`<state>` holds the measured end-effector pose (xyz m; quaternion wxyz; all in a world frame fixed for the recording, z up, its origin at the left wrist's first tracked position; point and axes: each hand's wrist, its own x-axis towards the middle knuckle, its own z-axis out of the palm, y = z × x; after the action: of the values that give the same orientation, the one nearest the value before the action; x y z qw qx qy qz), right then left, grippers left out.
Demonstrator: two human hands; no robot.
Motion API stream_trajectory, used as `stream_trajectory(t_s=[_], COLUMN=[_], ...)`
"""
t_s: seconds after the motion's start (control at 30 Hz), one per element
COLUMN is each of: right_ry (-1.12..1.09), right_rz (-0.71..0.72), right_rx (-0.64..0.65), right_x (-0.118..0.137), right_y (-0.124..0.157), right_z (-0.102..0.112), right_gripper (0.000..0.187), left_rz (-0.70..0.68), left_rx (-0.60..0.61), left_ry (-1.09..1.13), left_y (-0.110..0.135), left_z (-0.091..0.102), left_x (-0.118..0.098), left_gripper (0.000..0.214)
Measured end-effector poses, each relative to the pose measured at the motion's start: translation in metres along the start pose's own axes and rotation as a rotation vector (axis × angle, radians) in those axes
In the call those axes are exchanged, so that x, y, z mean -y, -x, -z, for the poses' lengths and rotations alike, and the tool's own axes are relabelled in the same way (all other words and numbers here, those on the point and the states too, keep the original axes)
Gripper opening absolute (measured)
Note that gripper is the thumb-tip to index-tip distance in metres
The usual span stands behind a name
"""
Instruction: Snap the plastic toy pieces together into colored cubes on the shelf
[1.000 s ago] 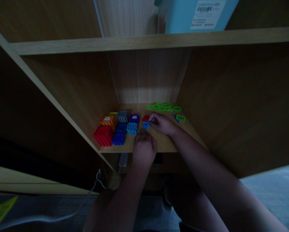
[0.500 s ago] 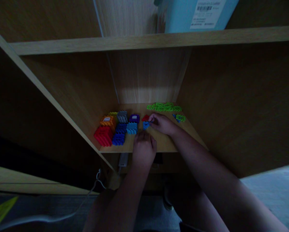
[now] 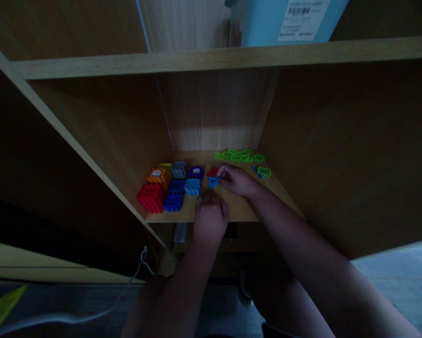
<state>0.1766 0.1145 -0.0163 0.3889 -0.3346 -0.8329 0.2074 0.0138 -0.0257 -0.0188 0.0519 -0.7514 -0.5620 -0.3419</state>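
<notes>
The right hand has its fingers pinched close by the blue triangle on the shelf; I can't tell if it grips it. The left hand is curled up, its inside hidden. A red piece lies just behind the triangle. Green pieces lie at the back.

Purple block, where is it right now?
In the head view, the purple block sits just left of centre, behind the light-blue stack and right of the grey stack.

Blue triangular piece, on wooden shelf, beside red piece
</notes>
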Motion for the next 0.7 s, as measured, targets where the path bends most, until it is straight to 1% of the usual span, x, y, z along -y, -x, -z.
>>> stream_trajectory(t_s=[0.27,0.37,0.43,0.47,0.5,0.57,0.63,0.7], right_ry=[0.025,0.107,0.227,0.308,0.398,0.585,0.731,0.805], right_rz=[-0.019,-0.024,-0.068,-0.125,-0.213,-0.438,-0.624,-0.717], right_rx=[-0.005,-0.045,-0.112,-0.156,-0.204,-0.285,-0.322,-0.351], right_x=[0.006,0.011,0.011,0.01,0.008,0.003,-0.003,-0.01], right_y=[0.0,-0.001,-0.001,-0.001,0.0,0.003,0.007,0.011], right_z=[0.001,0.006,0.012,0.015,0.019,0.026,0.03,0.032], right_gripper=[0.011,0.009,0.009,0.009,0.012,0.019,0.029,0.04], left_rz=[-0.001,0.003,0.01,0.012,0.005,-0.039,-0.136,-0.257], left_rx=[-0.018,-0.005,-0.017,-0.03,-0.045,-0.077,-0.092,-0.04], left_ry=[0.008,0.02,0.038,0.056,0.082,0.16,0.24,0.321], left_y=[0.001,0.002,0.001,0.001,0.0,-0.002,0.0,0.011], left_z=[0.0,-0.002,-0.001,0.002,0.006,0.022,0.047,0.077], left_x=[0.0,0.002,0.001,0.0,-0.003,-0.014,-0.029,-0.044], left_gripper=[0.01,0.01,0.009,0.01,0.011,0.016,0.024,0.029])
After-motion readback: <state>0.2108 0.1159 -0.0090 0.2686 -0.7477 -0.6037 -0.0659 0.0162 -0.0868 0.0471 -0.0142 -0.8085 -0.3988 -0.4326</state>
